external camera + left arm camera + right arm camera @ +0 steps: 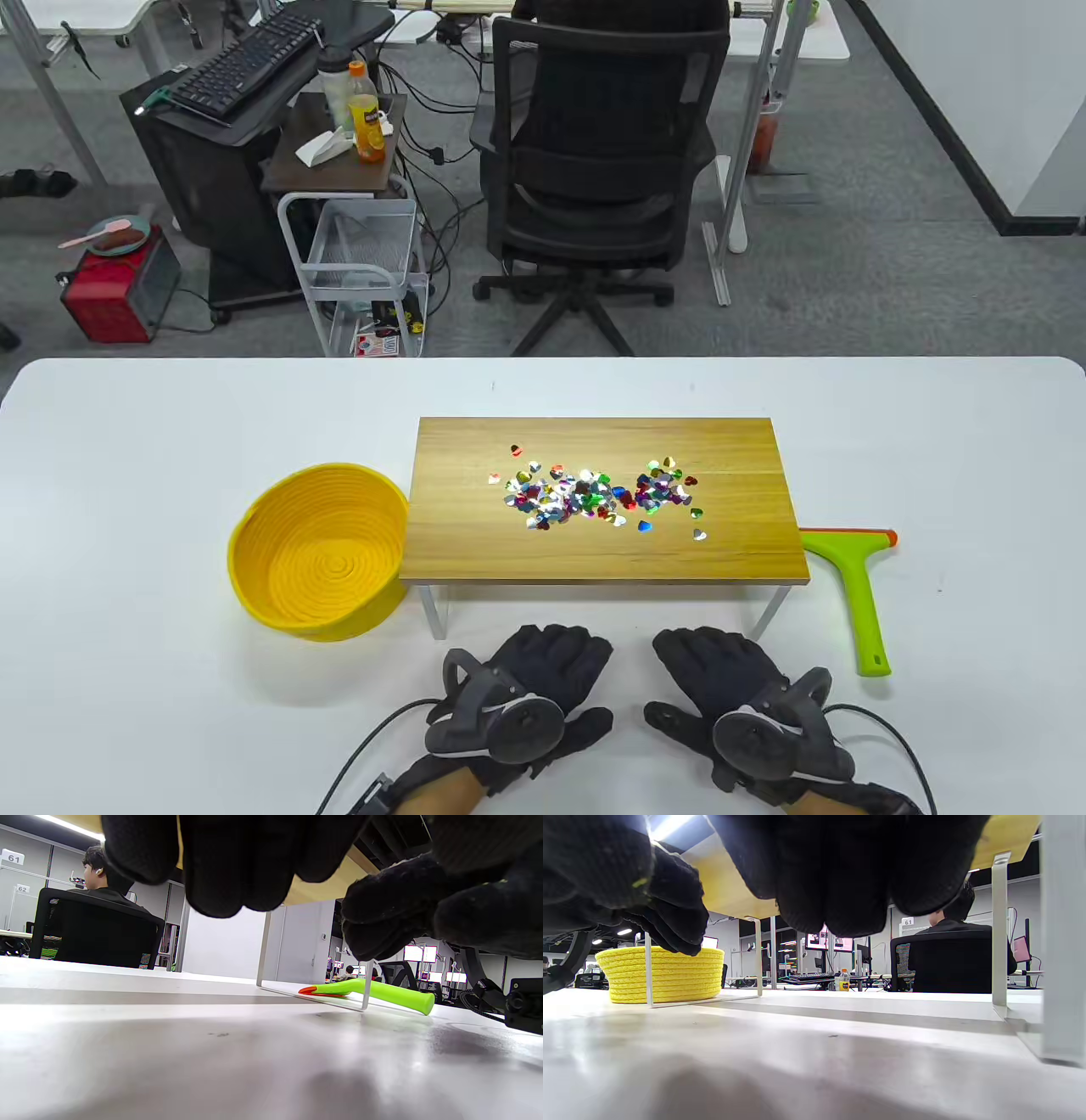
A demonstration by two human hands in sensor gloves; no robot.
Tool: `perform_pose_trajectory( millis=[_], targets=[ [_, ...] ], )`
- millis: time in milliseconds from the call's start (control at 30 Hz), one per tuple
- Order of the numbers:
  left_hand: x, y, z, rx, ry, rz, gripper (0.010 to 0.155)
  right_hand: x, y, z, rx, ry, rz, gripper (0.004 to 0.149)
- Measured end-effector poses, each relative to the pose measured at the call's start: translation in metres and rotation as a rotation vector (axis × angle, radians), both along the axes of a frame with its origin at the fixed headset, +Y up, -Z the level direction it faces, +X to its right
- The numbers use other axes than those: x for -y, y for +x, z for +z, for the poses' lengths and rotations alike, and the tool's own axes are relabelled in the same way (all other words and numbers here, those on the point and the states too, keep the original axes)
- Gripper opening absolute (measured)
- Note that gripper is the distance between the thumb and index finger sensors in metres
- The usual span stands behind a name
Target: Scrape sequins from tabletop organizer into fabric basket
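Both hands sit side by side at six o'clock on the white table (pixel 127 475), the left hand (pixel 526 696) and the right hand (pixel 738 705) lying palm-down, fingers stretched forward and holding nothing. Neither touches a tool or the shelf.

The table view alone shows the top of the wooden organizer (pixel 604 501), a raised board on thin white legs, with the sequins (pixel 598 494) scattered across its middle: small shiny hearts in many colours, lying at twelve o'clock from the gap between the hands. The wrist cameras never see them; both look low along the tabletop and catch only the underside of the board. The left wrist view looks under the gloved fingers (pixel 237 866) to the green scraper (pixel 382 992), its orange-edged blade end just behind a shelf leg. The right wrist view instead picks up the yellow fabric basket (pixel 664 975) beyond the far legs.

From above, the scraper lies on the table at two o'clock from the right hand, its blade tucked against the organizer's right end, handle pointing back toward the near edge. The basket stands at ten o'clock from the left hand, pressed up to the organizer's left end, with only its coiled yellow bottom showing inside.
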State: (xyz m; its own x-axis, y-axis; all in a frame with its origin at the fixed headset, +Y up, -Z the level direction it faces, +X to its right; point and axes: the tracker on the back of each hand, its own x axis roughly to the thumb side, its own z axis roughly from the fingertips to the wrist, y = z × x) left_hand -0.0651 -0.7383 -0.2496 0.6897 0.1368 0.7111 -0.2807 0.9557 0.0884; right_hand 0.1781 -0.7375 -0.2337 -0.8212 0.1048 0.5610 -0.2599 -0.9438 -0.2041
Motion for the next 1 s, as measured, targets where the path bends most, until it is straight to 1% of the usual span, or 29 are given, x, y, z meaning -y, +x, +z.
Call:
perform_pose_trajectory(
  millis=[633,1000],
  targets=[
    [-0.0006,0.0008,0.0009,-0.002,0.011,-0.002,0.076,0.0008,-0.0006,-0.0011,0.013,-0.013,0.021,0.074],
    [-0.0013,-0.0009,0.0008,-0.019,0.030,-0.019,0.075,-0.0008,-0.0006,0.0013,0.021,0.010,0.020,0.073]
  ],
)
